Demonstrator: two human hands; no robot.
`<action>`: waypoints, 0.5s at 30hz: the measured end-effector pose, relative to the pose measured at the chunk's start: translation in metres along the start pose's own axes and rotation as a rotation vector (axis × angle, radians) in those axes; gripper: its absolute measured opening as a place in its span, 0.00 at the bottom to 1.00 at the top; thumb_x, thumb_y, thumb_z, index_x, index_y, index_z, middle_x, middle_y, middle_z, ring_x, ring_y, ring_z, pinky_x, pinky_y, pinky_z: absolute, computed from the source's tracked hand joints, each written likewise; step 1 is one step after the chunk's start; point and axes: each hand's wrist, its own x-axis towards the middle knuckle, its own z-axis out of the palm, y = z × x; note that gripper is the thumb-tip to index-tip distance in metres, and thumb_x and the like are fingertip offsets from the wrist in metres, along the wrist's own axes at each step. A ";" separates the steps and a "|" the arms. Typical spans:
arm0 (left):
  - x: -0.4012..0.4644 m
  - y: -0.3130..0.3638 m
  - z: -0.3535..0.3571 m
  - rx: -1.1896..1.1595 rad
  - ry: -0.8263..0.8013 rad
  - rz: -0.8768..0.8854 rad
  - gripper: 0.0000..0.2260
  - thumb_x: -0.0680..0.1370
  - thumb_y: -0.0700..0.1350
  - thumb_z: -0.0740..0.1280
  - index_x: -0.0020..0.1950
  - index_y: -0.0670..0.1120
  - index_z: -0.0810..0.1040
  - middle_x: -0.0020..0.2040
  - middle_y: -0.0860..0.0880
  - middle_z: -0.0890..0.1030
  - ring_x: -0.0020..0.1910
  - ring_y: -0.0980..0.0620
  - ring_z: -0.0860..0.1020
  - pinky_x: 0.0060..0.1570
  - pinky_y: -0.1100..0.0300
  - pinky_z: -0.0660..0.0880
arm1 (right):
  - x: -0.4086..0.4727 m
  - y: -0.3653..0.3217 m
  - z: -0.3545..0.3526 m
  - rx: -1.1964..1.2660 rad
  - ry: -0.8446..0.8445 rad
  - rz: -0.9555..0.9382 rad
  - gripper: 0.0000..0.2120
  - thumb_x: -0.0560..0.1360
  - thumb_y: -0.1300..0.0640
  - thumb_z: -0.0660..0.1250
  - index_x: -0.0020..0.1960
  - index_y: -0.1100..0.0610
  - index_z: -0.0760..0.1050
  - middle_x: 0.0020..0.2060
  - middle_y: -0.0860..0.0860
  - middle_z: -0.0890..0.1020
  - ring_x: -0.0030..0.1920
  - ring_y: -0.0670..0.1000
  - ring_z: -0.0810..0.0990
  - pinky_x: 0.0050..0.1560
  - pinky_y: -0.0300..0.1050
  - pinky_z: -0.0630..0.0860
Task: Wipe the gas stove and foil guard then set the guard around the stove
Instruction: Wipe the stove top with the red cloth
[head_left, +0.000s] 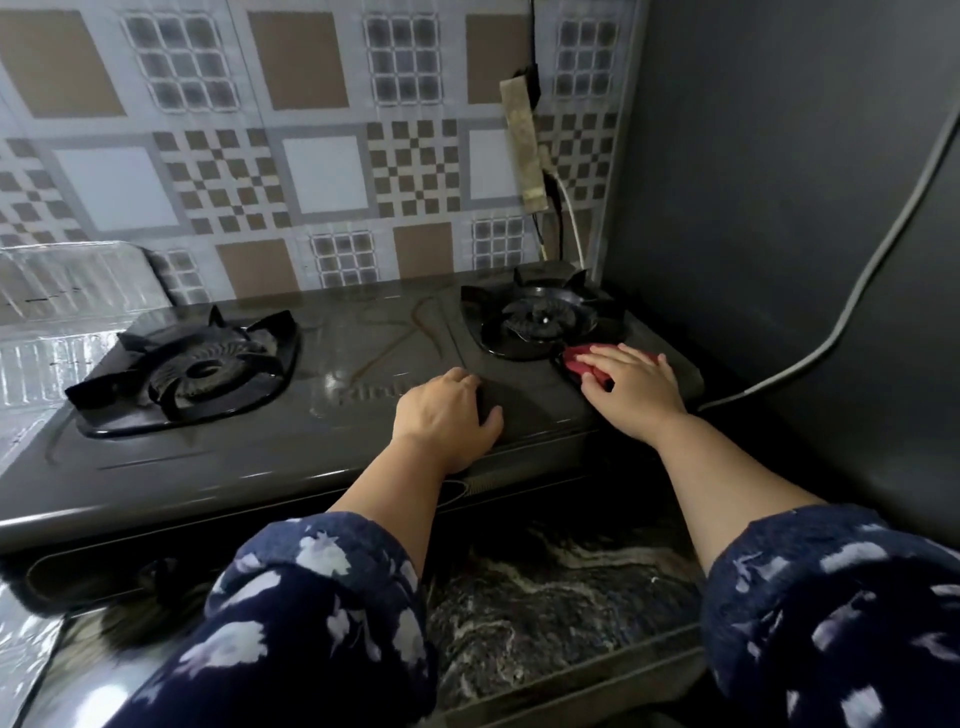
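Note:
A dark two-burner gas stove (332, 415) sits on a marbled counter, its glossy top streaked with wet smears. My right hand (631, 387) presses a red cloth (579, 359) flat on the stove top, just in front of the right burner (543, 322). Resting on the stove's front middle is my left hand (449, 415), fingers curled down on the surface and holding nothing. The left burner (200, 371) is uncovered. The shiny ribbed foil guard (57, 322) stands at the stove's left side and back left corner.
A patterned tile sheet covers the back wall (322, 171). A grimy power strip (524, 145) with cables hangs there above the right burner. A dark grey wall (789, 208) with a grey hose (852, 306) closes the right side. The marbled counter (545, 587) runs in front.

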 end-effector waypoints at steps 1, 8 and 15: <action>0.000 0.000 0.002 0.006 0.019 -0.001 0.22 0.75 0.61 0.57 0.62 0.49 0.75 0.58 0.51 0.77 0.54 0.47 0.78 0.44 0.55 0.72 | 0.002 0.008 -0.003 -0.009 -0.006 0.016 0.20 0.76 0.43 0.54 0.67 0.40 0.69 0.71 0.41 0.67 0.73 0.48 0.58 0.73 0.59 0.45; -0.002 0.001 0.011 0.016 0.103 -0.010 0.21 0.75 0.61 0.57 0.60 0.50 0.76 0.56 0.52 0.78 0.52 0.48 0.79 0.43 0.58 0.70 | 0.020 0.030 -0.012 -0.105 -0.052 0.154 0.23 0.77 0.44 0.49 0.71 0.44 0.63 0.74 0.44 0.62 0.75 0.51 0.53 0.72 0.60 0.46; 0.001 -0.004 0.010 -0.001 0.081 -0.001 0.23 0.76 0.63 0.55 0.61 0.50 0.76 0.57 0.52 0.78 0.53 0.48 0.78 0.44 0.57 0.71 | 0.014 0.007 -0.014 -0.115 0.111 0.213 0.18 0.77 0.54 0.54 0.64 0.50 0.73 0.66 0.50 0.74 0.66 0.54 0.69 0.66 0.52 0.64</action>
